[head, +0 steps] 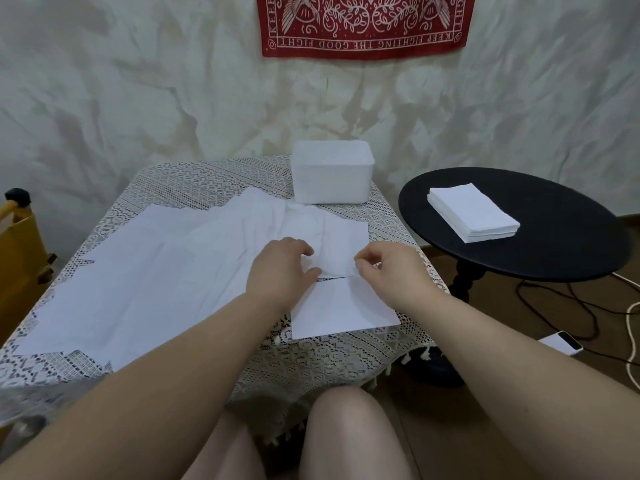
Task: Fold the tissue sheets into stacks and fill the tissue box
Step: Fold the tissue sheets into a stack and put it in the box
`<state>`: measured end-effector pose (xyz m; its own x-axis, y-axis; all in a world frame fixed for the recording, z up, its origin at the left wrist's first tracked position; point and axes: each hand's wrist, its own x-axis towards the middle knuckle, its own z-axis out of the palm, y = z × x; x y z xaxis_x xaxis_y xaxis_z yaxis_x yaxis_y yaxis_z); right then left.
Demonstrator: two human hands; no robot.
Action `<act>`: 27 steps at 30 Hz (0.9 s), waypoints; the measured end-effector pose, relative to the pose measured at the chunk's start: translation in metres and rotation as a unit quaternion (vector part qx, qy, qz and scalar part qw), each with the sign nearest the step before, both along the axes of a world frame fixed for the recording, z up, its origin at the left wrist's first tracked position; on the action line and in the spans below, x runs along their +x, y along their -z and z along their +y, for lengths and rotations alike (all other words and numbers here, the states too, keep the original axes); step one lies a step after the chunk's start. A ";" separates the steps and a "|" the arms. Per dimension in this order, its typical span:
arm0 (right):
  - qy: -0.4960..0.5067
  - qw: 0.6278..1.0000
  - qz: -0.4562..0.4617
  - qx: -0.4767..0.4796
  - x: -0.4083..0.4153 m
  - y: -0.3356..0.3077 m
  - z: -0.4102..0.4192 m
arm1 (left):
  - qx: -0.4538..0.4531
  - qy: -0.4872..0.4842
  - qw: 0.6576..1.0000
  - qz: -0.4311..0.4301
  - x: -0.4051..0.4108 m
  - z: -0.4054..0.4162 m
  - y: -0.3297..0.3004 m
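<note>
Single head-worn wide-angle view, facing forward and down.

Looks from above the seated person's knees across the lace-covered table (194,199) toward its far edge and the draped wall behind; both forearms reach in from the bottom corners (strong wide-angle bending at the sides). Close range; the black side table (571,244) sits just off the table's right edge.

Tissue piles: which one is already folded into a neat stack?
The folded stack on the round black side table, squared and layered. The loose sheets on the lace-covered table lie flat, overlapping and unfolded.
</note>
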<state>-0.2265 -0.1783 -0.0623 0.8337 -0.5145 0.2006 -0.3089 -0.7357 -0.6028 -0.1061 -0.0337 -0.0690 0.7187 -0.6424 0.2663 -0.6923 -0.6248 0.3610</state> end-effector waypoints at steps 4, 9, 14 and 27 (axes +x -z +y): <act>0.001 1.000 -0.006 0.001 -0.001 0.004 -0.004 | 0.021 0.010 1.000 -0.012 0.002 -0.006 0.003; 0.000 1.000 -0.008 -0.003 -0.001 0.005 -0.004 | -0.053 -0.028 0.998 0.014 0.002 -0.006 -0.009; -0.016 0.998 -0.059 -0.023 0.005 -0.010 0.001 | -0.226 -0.039 0.972 0.047 0.013 -0.002 -0.052; -0.045 0.992 -0.079 -0.085 0.019 -0.063 0.009 | -0.283 0.093 0.931 0.211 0.001 0.039 -0.092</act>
<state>-0.2080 -0.1693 0.0011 0.8258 -0.3867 0.4105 -0.1484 -0.8513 -0.5033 -0.1047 0.0054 0.0226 0.7259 -0.6093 0.3191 -0.4912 -0.1347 0.8605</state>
